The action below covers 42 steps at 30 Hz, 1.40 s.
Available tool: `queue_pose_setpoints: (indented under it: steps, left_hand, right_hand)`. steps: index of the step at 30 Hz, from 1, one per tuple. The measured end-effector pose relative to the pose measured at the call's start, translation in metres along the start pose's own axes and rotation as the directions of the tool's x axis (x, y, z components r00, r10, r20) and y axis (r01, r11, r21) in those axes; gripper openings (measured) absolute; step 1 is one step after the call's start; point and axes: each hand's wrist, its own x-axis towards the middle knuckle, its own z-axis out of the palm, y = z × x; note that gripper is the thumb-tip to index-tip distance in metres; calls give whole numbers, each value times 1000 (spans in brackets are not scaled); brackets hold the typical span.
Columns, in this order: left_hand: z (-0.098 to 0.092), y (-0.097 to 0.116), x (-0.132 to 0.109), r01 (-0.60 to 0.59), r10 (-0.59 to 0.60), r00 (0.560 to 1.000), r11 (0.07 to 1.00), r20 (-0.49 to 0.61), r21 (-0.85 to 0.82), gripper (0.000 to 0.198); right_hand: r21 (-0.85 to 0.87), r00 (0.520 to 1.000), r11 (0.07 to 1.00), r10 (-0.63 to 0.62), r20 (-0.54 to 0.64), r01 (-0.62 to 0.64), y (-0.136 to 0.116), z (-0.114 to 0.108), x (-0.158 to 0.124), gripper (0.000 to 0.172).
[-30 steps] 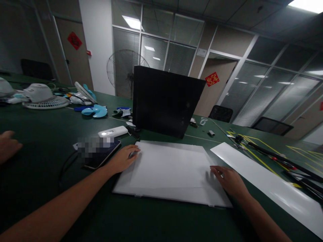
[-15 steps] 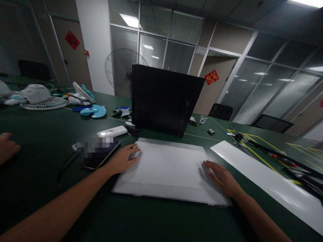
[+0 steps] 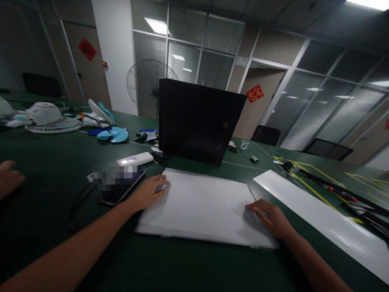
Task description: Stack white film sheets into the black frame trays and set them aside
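Note:
A thin white sheet (image 3: 203, 202) lies over a flat dark-edged panel on the green table, almost covering it. My left hand (image 3: 151, 190) is open at the sheet's left edge, fingers spread over its surface. At the right edge, my right hand (image 3: 269, 215) rests with fingers stretched onto the sheet and close together; nothing can be seen gripped in it. Left of the panel lie a phone (image 3: 121, 192), partly blurred out, and a white elongated device (image 3: 135, 159).
Behind the panel stands a large black box-like case (image 3: 200, 121). A long white strip (image 3: 322, 219) lies on the right, beside black rods (image 3: 322, 184). Fan parts (image 3: 54, 117) and a blue fan blade (image 3: 114, 134) lie left. Another person's hand (image 3: 9, 178) shows at the left edge.
The white sheet has slid towards me over the panel, baring a dark edge at the back right. My right hand has come slightly nearer; my left hand stays put.

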Motion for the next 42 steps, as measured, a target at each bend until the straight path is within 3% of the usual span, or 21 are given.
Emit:
queue_pose_setpoints:
  steps: [3,6,9,12,14,16,20,27,35,42]
  left_hand:
    - [1,-1,1,13,-13,1000,1000,-23,-11,46]
    - [0,-1,3,29,-29,998,999,-47,-15,45]
    - [-1,0,3,37,-38,997,999,-74,-26,41]
    - [-1,1,3,34,-38,995,999,-97,-34,39]
    - [-1,1,3,25,-28,994,999,-109,-37,38]
    - [-1,1,3,14,-18,993,999,-113,-43,37]
    - [-2,2,3,15,-21,992,999,-121,-47,35]
    - [-3,4,2,25,-32,992,998,-121,-58,34]
    - [-5,5,2,16,-21,993,999,-115,-47,34]
    - [-3,4,3,23,-32,991,997,-134,-70,32]
  right_hand:
    - [-108,996,993,39,-81,-48,22,2,2,55]
    - [-227,956,947,170,-239,-225,58,-3,0,58]
    - [-254,879,867,335,-340,-429,97,-11,-9,70]
    - [-256,765,738,513,-390,-625,127,-16,-21,81]
    - [-254,695,655,607,-386,-712,140,-16,-26,86]
    - [-260,659,608,658,-365,-750,146,-16,-29,88]
    - [-298,668,598,655,-353,-744,142,-18,-29,84]
    - [-355,747,658,577,-331,-665,129,-25,-29,72]
    - [-344,702,613,618,-354,-712,126,-12,-21,94]
    - [-373,750,651,594,-292,-661,119,-15,-22,80]
